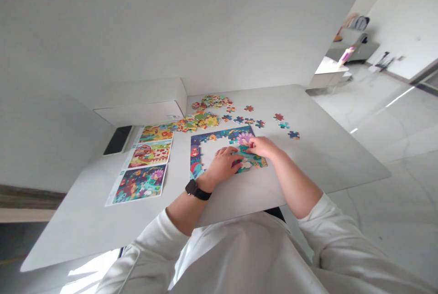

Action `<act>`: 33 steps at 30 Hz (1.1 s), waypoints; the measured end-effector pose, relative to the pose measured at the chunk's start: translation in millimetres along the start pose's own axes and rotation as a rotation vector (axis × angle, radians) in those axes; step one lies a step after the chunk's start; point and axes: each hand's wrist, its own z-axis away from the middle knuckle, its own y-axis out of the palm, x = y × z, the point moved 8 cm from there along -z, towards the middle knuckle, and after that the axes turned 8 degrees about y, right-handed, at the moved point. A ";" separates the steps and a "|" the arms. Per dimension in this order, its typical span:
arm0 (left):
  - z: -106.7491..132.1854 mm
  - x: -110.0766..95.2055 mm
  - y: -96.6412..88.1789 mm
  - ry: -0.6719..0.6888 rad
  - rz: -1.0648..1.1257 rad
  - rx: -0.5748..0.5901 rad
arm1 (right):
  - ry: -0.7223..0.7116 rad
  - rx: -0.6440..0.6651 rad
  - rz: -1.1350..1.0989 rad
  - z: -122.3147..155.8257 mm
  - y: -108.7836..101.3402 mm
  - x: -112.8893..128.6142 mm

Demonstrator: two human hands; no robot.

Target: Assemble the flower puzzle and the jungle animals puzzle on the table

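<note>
A partly joined jigsaw puzzle [195, 152] lies flat on the table, with its border and right side filled and a bare gap in the middle and left. My left hand [224, 165] rests on the puzzle's lower middle, fingers spread over the pieces, a black watch [197, 189] on its wrist. Over the right part is my right hand [262, 147], its fingers bent together and pressed down near the purple shell picture [245, 138]. Whatever sits under those fingertips is hidden. Close behind the puzzle lie several loose dark blue pieces [238, 120].
Heaped puzzle pieces [214, 101] and yellowish ones [191, 124] lie towards the wall. A picture sheet [142, 166], a phone [118, 140] and a white box [140, 102] occupy the left side. Single pieces [293, 135] are scattered on the right of the table [328, 152].
</note>
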 end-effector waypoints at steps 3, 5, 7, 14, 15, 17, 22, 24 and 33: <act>-0.6 1.3 -2.9 0.016 -0.002 0.002 | -0.001 0.043 -0.027 1.6 0.4 1.1; -1.5 3.8 -5.7 0.037 0.017 0.007 | 0.006 0.069 -0.038 2.4 0.9 1.3; -2.2 9.7 -10.6 0.057 0.048 0.013 | 0.004 0.072 -0.033 2.9 0.3 2.1; 16.6 78.1 -60.1 -0.053 -0.045 -0.089 | 0.006 0.024 0.023 3.4 0.4 5.4; 23.6 92.8 -67.3 -0.092 -0.070 -0.103 | 0.008 0.017 0.029 3.9 0.4 6.2; 39.4 120.6 -75.7 -0.154 -0.098 -0.109 | 0.019 0.005 0.041 5.0 0.2 7.2; 80.0 166.4 -84.1 -0.290 -0.140 -0.266 | 0.062 -0.012 0.050 5.8 0.0 6.5; 88.3 170.7 -82.5 -0.296 -0.145 -0.283 | 0.072 -0.019 0.051 5.5 0.1 5.7; 93.1 169.1 -79.0 -0.238 -0.127 -0.176 | 0.096 -0.025 0.024 5.3 1.0 0.5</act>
